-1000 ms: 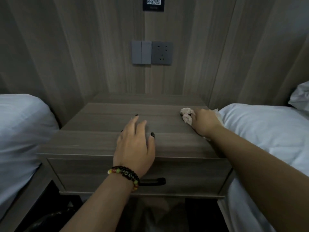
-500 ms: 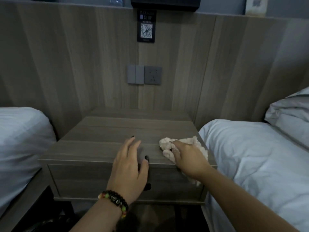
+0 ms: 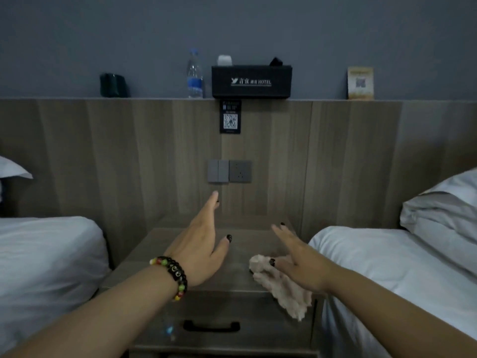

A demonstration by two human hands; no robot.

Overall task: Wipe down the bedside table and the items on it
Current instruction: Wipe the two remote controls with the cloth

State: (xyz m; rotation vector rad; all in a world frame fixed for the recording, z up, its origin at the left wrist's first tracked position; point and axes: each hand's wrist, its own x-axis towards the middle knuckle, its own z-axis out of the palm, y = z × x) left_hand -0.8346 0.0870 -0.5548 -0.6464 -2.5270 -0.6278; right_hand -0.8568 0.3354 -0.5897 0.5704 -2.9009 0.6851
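**Both hands lifted, cloth on the table's front right corner**

I see my left hand (image 3: 198, 254) raised with fingers straight and together, thumb spread, gripping nothing. My right hand (image 3: 300, 262) is likewise spread flat and empty; its thumb sits just over the crumpled beige cloth (image 3: 281, 288), though I cannot tell if it touches. The cloth lies on the bedside table (image 3: 240, 249), hanging over the front edge above the drawer handle (image 3: 211, 326). White beds flank the table. On the ledge above stand a water bottle (image 3: 195, 74) and a black hotel box (image 3: 251, 81).
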